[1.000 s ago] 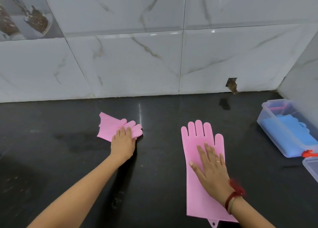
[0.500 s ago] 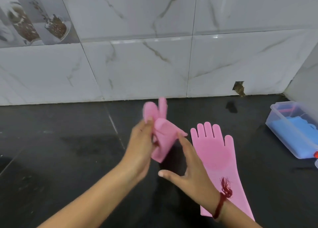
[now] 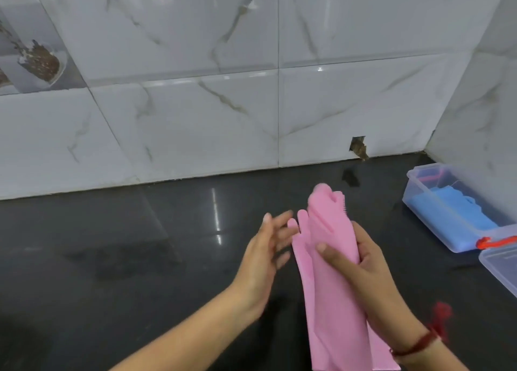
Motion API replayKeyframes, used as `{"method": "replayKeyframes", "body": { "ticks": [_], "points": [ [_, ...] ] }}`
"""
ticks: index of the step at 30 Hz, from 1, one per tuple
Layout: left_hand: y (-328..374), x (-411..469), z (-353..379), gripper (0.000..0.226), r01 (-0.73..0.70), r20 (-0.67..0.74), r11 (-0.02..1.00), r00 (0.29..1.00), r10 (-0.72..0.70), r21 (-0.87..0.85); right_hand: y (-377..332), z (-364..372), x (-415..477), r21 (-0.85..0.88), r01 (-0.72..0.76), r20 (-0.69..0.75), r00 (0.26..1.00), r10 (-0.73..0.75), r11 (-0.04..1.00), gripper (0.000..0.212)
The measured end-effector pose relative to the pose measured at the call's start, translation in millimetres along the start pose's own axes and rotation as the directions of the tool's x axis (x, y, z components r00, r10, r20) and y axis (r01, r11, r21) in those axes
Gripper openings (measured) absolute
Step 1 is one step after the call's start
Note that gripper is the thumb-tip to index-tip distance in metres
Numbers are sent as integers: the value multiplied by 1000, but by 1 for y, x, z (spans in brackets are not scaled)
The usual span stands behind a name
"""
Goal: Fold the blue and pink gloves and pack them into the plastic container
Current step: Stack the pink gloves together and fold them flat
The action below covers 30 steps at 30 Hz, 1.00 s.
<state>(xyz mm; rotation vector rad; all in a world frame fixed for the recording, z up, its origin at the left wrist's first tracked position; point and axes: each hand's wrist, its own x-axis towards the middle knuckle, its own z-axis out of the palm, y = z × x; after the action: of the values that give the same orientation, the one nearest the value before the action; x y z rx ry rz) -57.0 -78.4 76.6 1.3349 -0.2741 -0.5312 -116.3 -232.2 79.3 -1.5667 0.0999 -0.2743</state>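
Right hand (image 3: 361, 261) gripping pink gloves (image 3: 327, 258), left hand (image 3: 263, 256) open

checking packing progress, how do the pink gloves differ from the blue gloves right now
The pink gloves are out of the plastic container, gripped by the right hand; the blue gloves already lie inside it. The pink gloves hang long and unfolded; the blue gloves lie flat and compact, touched by no hand. The left hand is open beside the pink ones. Both look like the same rubbery kind.
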Motion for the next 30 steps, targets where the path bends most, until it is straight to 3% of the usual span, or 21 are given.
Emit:
{"method": "replayKeyframes", "body": {
  "ticks": [3,5,8,11,13,15,20,22,26,30],
  "points": [
    [-48,5,6,84,332,17,908,941,-339,-254,11,-9,1,216,-89,-52,993,102,972,20],
    [-65,5,13,91,448,168,866,892,-419,-221,18,-17,1,272,-166,-16,984,176,948,18],
    [-71,19,15,65,368,222,908,920,-324,-200,35,-28,7,230,-249,37,968,247,941,27],
    [-75,42,10,36,291,51,942,957,-287,-166,54,-43,17,108,-341,9,940,342,934,31],
    [-84,52,5,42,285,-42,956,957,-288,-70,66,-53,22,56,-420,17,907,420,906,30],
    [-88,57,3,52,253,-43,967,967,-253,-9,73,-59,26,15,-461,37,887,460,887,30],
    [-78,71,0,62,-6,46,998,999,3,68,62,-62,45,15,-261,92,962,258,965,41],
    [-76,81,-1,56,47,-6,994,999,-47,98,64,-63,54,49,-260,82,963,256,964,39],
    [-89,92,-3,39,300,-180,943,945,-273,142,89,-65,58,-45,-464,-48,885,462,884,40],
    [-92,99,-3,31,272,-218,934,950,-223,230,97,-68,55,-70,-416,-100,907,409,907,39]
  ]
}}
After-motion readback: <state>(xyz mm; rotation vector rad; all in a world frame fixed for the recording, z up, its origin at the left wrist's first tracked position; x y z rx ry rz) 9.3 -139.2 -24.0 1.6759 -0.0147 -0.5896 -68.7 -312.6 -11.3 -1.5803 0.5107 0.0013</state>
